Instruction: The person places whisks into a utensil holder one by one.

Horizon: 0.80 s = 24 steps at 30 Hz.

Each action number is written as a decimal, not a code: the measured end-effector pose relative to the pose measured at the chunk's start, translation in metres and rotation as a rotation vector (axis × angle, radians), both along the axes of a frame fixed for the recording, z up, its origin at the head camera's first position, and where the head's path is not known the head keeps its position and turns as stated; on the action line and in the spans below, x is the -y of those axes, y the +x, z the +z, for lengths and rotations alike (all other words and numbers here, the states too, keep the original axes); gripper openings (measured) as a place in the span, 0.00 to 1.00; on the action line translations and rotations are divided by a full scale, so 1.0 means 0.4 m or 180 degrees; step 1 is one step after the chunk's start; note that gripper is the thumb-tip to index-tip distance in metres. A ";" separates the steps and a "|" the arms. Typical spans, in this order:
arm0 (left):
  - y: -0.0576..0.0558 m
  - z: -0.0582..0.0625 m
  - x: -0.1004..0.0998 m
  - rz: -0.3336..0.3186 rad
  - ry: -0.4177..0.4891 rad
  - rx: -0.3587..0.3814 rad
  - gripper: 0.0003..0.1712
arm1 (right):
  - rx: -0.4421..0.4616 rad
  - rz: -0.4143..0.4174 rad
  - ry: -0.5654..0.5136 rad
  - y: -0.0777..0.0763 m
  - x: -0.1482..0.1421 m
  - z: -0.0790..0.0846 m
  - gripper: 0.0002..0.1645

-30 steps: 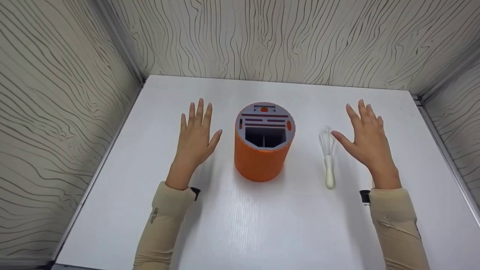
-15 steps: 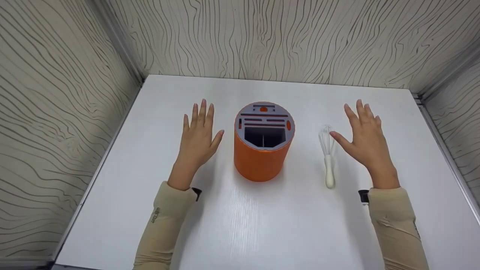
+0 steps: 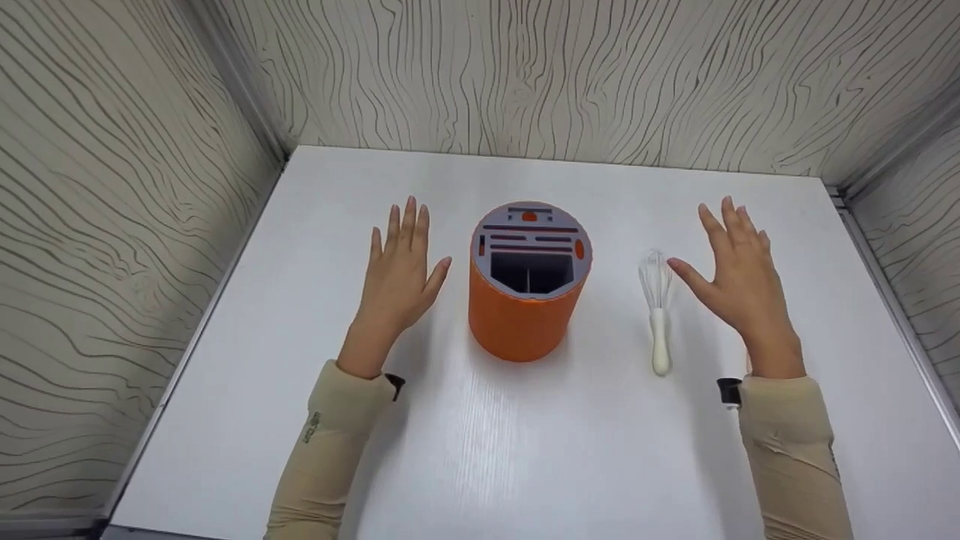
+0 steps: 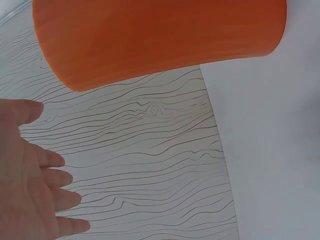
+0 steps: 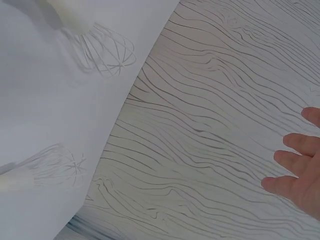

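An orange cylindrical utensil holder (image 3: 519,326) with a grey slotted top stands upright on the white table. To its left, my left hand (image 3: 396,281) is held with fingers straight, touching nothing; the holder's orange side (image 4: 160,40) fills the top of the left wrist view. A whisk (image 3: 658,330) with a cream handle and thin wires lies to the right of the holder. My right hand (image 3: 742,281) hovers just right of this whisk, fingers spread and holding nothing. The right wrist view shows a second whisk (image 5: 45,170), which my right arm mostly hides in the head view.
The white tabletop (image 3: 465,450) is bounded by wood-grain patterned panels at the back (image 3: 480,82) and left (image 3: 112,262), with another at right. Metal rails run along the corners and side edges.
My left hand has drifted slightly to the right, toward the holder. My right hand has shifted only a little. The holder and whisk stay in place.
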<state>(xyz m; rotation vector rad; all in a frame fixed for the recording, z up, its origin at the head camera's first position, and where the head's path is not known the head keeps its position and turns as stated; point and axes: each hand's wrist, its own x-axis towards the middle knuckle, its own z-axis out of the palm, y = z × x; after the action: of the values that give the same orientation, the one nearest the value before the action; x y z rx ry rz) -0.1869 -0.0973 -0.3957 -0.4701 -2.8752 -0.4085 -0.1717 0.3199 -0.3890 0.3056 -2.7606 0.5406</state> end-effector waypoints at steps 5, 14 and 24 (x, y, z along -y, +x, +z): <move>-0.005 0.002 -0.033 -0.0174 0.0204 0.0134 0.40 | 0.0190 -0.0392 -0.0356 0.014 -0.046 0.003 0.48; -0.016 -0.005 -0.097 -0.0406 0.0111 0.0110 0.38 | 0.0761 -0.0952 -0.0402 0.047 -0.156 -0.056 0.45; -0.012 -0.022 -0.117 -0.0441 0.0141 0.0176 0.35 | 0.1550 -0.1164 -0.0305 0.081 -0.243 -0.148 0.49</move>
<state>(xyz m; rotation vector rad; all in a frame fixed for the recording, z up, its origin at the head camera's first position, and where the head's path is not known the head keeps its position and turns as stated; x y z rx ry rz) -0.1916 -0.0504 -0.4045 -0.6626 -2.8891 -0.5144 -0.1391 0.4171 -0.4480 -0.4021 -3.1224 0.7207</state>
